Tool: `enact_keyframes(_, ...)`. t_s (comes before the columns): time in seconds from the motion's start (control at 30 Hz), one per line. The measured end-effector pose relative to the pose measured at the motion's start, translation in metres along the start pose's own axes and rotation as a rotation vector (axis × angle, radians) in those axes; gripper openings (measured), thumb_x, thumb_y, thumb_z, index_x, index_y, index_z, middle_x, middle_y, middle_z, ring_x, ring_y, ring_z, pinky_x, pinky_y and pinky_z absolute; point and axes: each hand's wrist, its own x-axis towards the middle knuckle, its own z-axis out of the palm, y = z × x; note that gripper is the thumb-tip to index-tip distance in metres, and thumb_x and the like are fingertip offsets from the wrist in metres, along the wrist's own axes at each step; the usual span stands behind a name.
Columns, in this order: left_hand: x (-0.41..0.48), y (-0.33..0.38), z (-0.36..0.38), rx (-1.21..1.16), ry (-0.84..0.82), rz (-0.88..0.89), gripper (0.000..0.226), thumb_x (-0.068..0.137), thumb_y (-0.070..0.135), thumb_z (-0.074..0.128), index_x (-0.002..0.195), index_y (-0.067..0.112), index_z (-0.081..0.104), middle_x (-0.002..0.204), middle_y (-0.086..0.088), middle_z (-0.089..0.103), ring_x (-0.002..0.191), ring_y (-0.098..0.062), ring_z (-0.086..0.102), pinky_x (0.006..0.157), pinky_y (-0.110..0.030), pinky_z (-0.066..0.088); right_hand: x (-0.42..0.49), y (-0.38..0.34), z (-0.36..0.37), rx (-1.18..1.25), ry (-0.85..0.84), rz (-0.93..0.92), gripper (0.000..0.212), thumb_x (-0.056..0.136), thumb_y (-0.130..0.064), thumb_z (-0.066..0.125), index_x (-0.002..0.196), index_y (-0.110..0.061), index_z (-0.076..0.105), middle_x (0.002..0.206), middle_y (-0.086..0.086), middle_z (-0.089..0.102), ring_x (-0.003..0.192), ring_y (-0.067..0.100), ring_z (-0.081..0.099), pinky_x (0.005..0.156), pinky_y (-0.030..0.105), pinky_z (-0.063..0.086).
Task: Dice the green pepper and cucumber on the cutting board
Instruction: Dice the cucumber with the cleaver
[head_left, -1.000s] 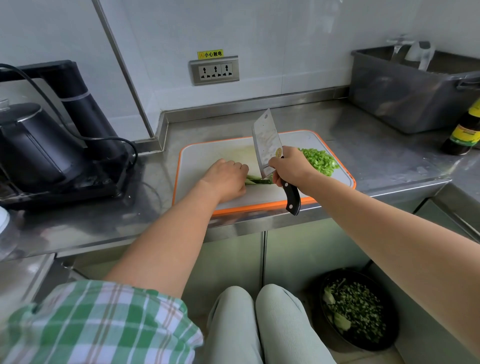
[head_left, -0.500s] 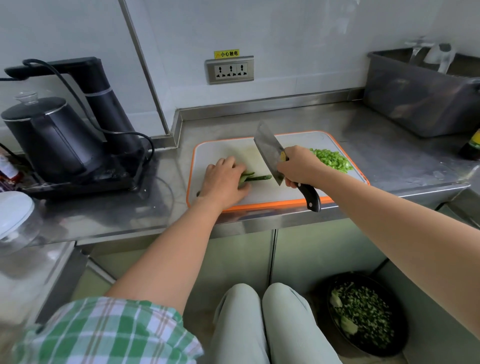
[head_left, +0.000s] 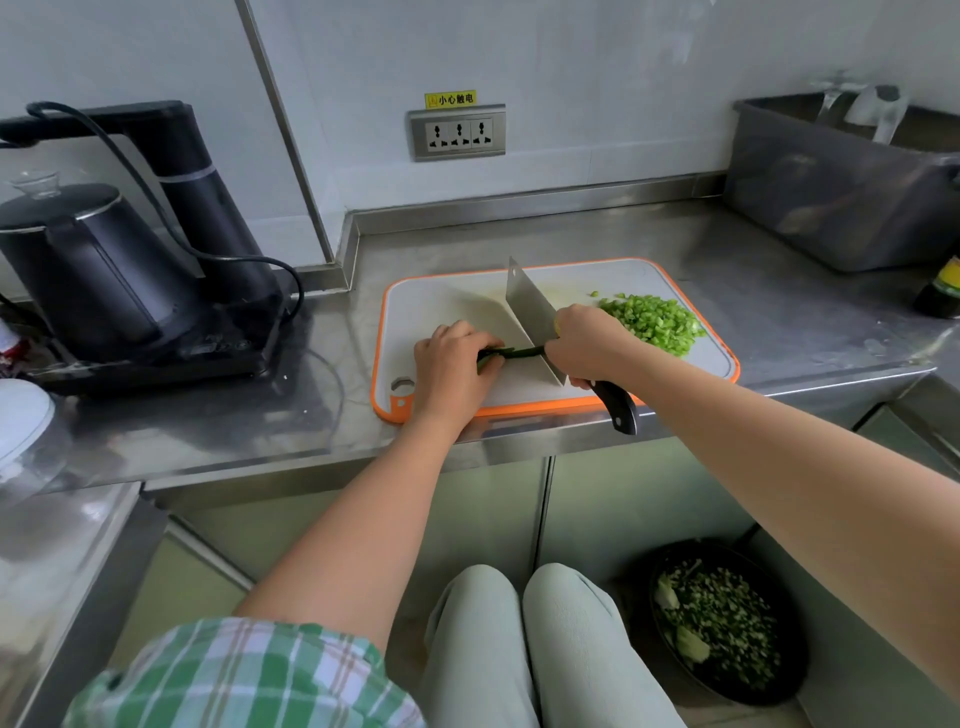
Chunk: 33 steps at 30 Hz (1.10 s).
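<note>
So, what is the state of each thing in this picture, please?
cleaver, gripped by right hand, blade meeting the green strips.
green strips, not yet diced, held down by left hand.
diced pepper pile, cut, heaped on cutting board.
kettle, lid on.
wall socket, nothing plugged in.

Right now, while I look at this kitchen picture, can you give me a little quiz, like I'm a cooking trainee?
1. True or false: the right hand holds the cleaver by its black handle.
2. Where on the cutting board is the pile of diced green pepper? A) left end B) right end C) middle, under the blade
3. What does the left hand hold down beside the blade?
Key: 1 true; 2 B; 3 dark green strips.
</note>
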Motion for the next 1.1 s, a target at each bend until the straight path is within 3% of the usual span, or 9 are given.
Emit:
enact_keyframes(0.2, -0.001, -0.002, 0.002, -0.023, 0.015, -0.001, 0.016, 0.085, 0.028, 0.067, 0.099, 0.027, 0.073, 0.09, 0.0, 0.063, 0.091, -0.025, 0.055, 0.075, -0.036, 0.039, 0.007, 0.002, 0.0, 0.014, 0.097, 0.005, 0.01, 0.075, 0.004, 0.047, 0.072, -0.005, 0.045, 0.058, 0.014, 0.06, 0.052, 0.029, 0.057, 0.055, 0.033, 0.049)
enact_keyframes(0.37, 0.001, -0.003, 0.004, -0.004, 0.011, 0.0, 0.016, 0.086, 0.028, 0.066, 0.1, 0.027, 0.073, 0.092, 0.0, 0.063, 0.09, -0.024, 0.054, 0.074, -0.033, 0.037, 0.004, -0.002, -0.014, -0.005, 0.011, 0.037, 0.025, 0.075, 0.003, 0.045, 0.052, -0.004, 0.051, 0.039, 0.005, 0.055, 0.033, 0.016, 0.049, 0.041, 0.02, 0.038)
enact_keyframes(0.47, -0.001, -0.003, 0.004, -0.017, 0.026, 0.006, 0.015, 0.085, 0.026, 0.066, 0.099, 0.027, 0.073, 0.09, 0.0, 0.063, 0.089, -0.025, 0.054, 0.073, -0.034, 0.038, 0.0, -0.001, -0.008, 0.037, -0.042, 0.02, 0.02, 0.078, 0.003, 0.042, 0.061, -0.002, 0.05, 0.055, 0.013, 0.06, 0.045, 0.025, 0.052, 0.045, 0.024, 0.042)
enact_keyframes(0.57, -0.002, -0.002, 0.002, -0.004, 0.031, 0.017, 0.015, 0.085, 0.026, 0.067, 0.098, 0.026, 0.073, 0.09, 0.0, 0.063, 0.089, -0.024, 0.055, 0.072, -0.034, 0.039, 0.001, 0.003, -0.001, 0.092, -0.026, 0.022, 0.013, 0.078, 0.004, 0.041, 0.07, -0.001, 0.049, 0.059, 0.016, 0.06, 0.053, 0.029, 0.055, 0.048, 0.028, 0.042)
enact_keyframes(0.73, -0.003, 0.0, 0.003, 0.046, 0.059, 0.011, 0.02, 0.083, 0.029, 0.067, 0.101, 0.023, 0.073, 0.092, -0.001, 0.063, 0.092, -0.026, 0.056, 0.077, -0.036, 0.037, 0.0, 0.005, -0.004, 0.09, 0.075, 0.004, 0.012, 0.077, 0.003, 0.044, 0.071, -0.007, 0.042, 0.054, 0.012, 0.057, 0.046, 0.027, 0.052, 0.049, 0.027, 0.042)
enact_keyframes(0.83, -0.004, 0.0, 0.003, 0.088, 0.067, 0.005, 0.019, 0.084, 0.035, 0.064, 0.094, 0.023, 0.074, 0.089, -0.001, 0.061, 0.09, -0.026, 0.055, 0.078, -0.037, 0.035, -0.004, 0.0, -0.012, 0.056, 0.025, 0.001, 0.008, 0.075, 0.005, 0.045, 0.073, -0.003, 0.047, 0.059, 0.014, 0.062, 0.046, 0.025, 0.052, 0.046, 0.025, 0.04)
enact_keyframes(0.93, -0.005, 0.002, 0.003, 0.099, 0.054, 0.0, 0.022, 0.082, 0.038, 0.062, 0.096, 0.024, 0.074, 0.091, 0.0, 0.06, 0.092, -0.025, 0.054, 0.081, -0.038, 0.035, -0.006, -0.003, -0.012, 0.049, -0.032, 0.001, 0.008, 0.076, 0.005, 0.046, 0.075, 0.001, 0.053, 0.071, 0.021, 0.066, 0.056, 0.03, 0.056, 0.053, 0.028, 0.043)
enact_keyframes(1.1, -0.007, 0.006, 0.001, 0.109, 0.028, -0.027, 0.038, 0.077, 0.04, 0.051, 0.106, 0.024, 0.071, 0.1, 0.0, 0.058, 0.1, -0.024, 0.051, 0.083, -0.038, 0.035, -0.003, -0.003, 0.001, 0.08, -0.013, 0.011, 0.013, 0.078, 0.004, 0.042, 0.069, -0.004, 0.047, 0.055, 0.013, 0.058, 0.05, 0.028, 0.054, 0.051, 0.028, 0.044)
